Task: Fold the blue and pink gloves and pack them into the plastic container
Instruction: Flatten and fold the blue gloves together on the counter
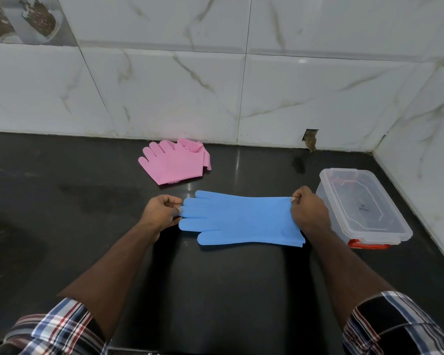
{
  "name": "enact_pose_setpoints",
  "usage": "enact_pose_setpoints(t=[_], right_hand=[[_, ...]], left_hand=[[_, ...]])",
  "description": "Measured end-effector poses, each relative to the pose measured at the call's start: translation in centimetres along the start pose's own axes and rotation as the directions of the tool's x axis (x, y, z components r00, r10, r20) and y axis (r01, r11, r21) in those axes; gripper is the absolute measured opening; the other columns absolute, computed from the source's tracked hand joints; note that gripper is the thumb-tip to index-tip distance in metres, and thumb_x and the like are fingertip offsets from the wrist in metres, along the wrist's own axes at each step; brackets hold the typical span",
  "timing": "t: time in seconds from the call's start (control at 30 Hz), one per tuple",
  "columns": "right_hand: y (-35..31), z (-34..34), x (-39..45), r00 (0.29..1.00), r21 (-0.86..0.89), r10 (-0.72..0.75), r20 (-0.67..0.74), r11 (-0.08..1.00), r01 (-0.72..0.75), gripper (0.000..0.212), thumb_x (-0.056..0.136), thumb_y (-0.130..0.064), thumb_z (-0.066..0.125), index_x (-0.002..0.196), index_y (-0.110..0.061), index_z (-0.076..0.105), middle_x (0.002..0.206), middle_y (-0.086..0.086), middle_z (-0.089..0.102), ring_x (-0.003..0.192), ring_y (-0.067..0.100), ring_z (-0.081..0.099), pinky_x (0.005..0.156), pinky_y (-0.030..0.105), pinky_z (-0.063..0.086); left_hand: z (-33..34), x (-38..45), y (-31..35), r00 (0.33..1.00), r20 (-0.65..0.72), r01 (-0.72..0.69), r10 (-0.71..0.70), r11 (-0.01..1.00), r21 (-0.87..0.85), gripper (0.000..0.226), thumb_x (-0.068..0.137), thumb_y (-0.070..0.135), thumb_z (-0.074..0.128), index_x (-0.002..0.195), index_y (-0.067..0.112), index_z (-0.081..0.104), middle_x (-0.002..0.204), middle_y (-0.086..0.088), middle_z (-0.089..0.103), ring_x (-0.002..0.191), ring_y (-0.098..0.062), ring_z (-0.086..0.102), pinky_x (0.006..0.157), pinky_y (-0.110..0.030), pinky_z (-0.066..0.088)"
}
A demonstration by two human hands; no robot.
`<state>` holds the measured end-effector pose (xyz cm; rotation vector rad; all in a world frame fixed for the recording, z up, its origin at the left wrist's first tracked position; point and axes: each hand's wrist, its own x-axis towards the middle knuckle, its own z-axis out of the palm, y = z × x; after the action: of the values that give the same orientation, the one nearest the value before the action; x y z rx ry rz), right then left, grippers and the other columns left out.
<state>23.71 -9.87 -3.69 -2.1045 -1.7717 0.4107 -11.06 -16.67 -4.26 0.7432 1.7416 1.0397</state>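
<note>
A blue glove (237, 218) lies stretched flat on the black counter (87, 206), fingers pointing left and cuff to the right. My left hand (160, 213) pinches its fingertips. My right hand (309, 211) grips the cuff end. Pink gloves (173, 162) lie in a loose pile farther back near the wall, partly folded over each other. A clear plastic container (364, 208) with its lid on and a red clip at the front stands just right of my right hand.
White marble-look wall tiles (215, 85) close off the back and the right side of the counter. A small hole in the tile (310, 140) sits at the wall's base. Checked sleeves (54, 326) cover my upper forearms.
</note>
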Motion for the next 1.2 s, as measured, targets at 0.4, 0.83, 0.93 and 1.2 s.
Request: enact_pose_setpoints(t=[0.4,0.83,0.93,1.2], right_hand=[[-0.8,1.7,-2.7,0.952,0.005,-0.304,-0.043,0.952,0.305,0.025,0.092,-0.019,0.057,0.115,-0.013,0.065,0.119,0.006,0.063,0.109,0.025,0.059,0.097,0.038,0.046],[-2.1,4.7,-5.6,0.890,-0.036,-0.421,0.174,0.901,0.433,0.044,0.102,-0.037,0.041,0.142,-0.021,0.052,0.153,-0.001,0.042,0.143,0.017,0.034,0.119,0.034,0.022],[-2.0,4.6,-5.5,0.894,-0.050,-0.402,0.199,0.907,0.419,0.046,0.103,-0.039,0.038,0.144,-0.022,0.048,0.156,-0.002,0.039,0.145,0.016,0.030,0.120,0.034,0.019],[-2.2,4.7,-5.5,0.890,-0.087,-0.401,0.219,0.900,0.427,0.047,0.104,-0.040,0.035,0.146,-0.023,0.045,0.157,-0.001,0.036,0.145,0.018,0.028,0.120,0.036,0.020]], left_hand=[[0.1,0.1,-0.1,0.983,-0.118,-0.091,0.141,0.931,0.354,0.004,0.087,0.016,0.075,0.086,0.016,0.071,0.082,-0.003,0.075,0.072,-0.016,0.069,0.073,-0.035,0.061],[3.3,-3.5,-0.9,0.704,0.237,-0.603,0.670,0.386,0.699,0.010,0.091,0.032,0.067,0.099,0.031,0.072,0.106,0.009,0.065,0.103,-0.018,0.055,0.090,-0.040,0.046],[3.4,-3.4,-0.7,0.704,0.387,-0.639,0.596,0.292,0.712,0.035,0.092,0.054,0.057,0.118,0.033,0.068,0.127,0.010,0.062,0.123,-0.015,0.052,0.105,-0.040,0.040],[5.7,-2.9,-0.5,0.767,0.602,-0.619,0.220,0.007,0.786,0.096,0.081,0.088,0.027,0.159,0.037,0.007,0.169,0.006,-0.007,0.154,-0.025,-0.014,0.122,-0.054,-0.010]])
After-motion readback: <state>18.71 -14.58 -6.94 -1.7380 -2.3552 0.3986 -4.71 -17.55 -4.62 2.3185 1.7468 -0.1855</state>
